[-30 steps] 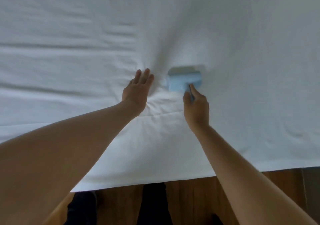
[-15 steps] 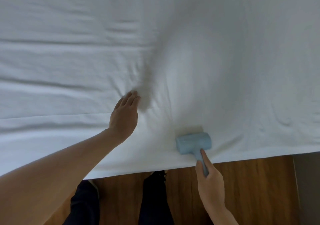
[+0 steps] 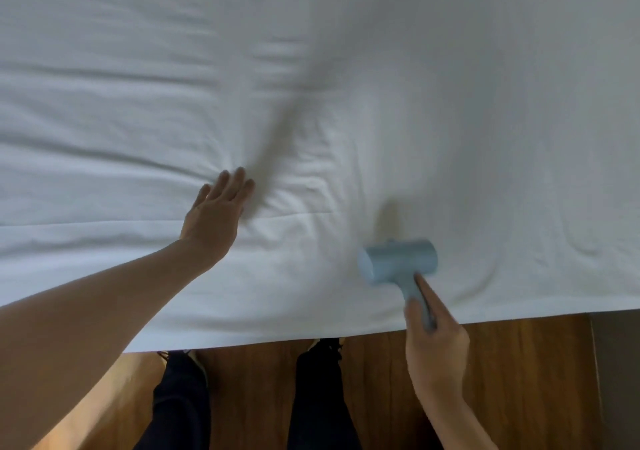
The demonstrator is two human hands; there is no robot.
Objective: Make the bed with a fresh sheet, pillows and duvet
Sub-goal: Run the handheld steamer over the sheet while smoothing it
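the right hand [image 3: 437, 340] is closed round the handle of a pale blue roller [image 3: 398, 264], with the forefinger laid straight along the stem; the left hand [image 3: 216, 215] is spread open and pressed flat on the white sheet [image 3: 104, 110], nothing being held in it. a second ago the roller was seen well up on the bed, level with the left hand and just beside it; half a second ago it had been drawn back to the near edge, and now its head is found slightly further in from that edge again, over the turned-down side of the sheet, so a fresh stroke appears to have been begun. the left hand has been shifted a little back toward the near side over the same interval and is kept planted to the left of the roller's path, apart from it. the sheet is spread across the whole bed and hangs over the near edge above the wooden floor [image 3: 519, 380], where the person's dark trouser legs [image 3: 183, 411] are seen. creases are gathered round the fingertips of the left hand and faint ridges run across the cloth to the left. the sheet stage is judged to be nearly finished and at the smoothing pass; no pillows or duvet are in view, so those steps are taken as not yet done
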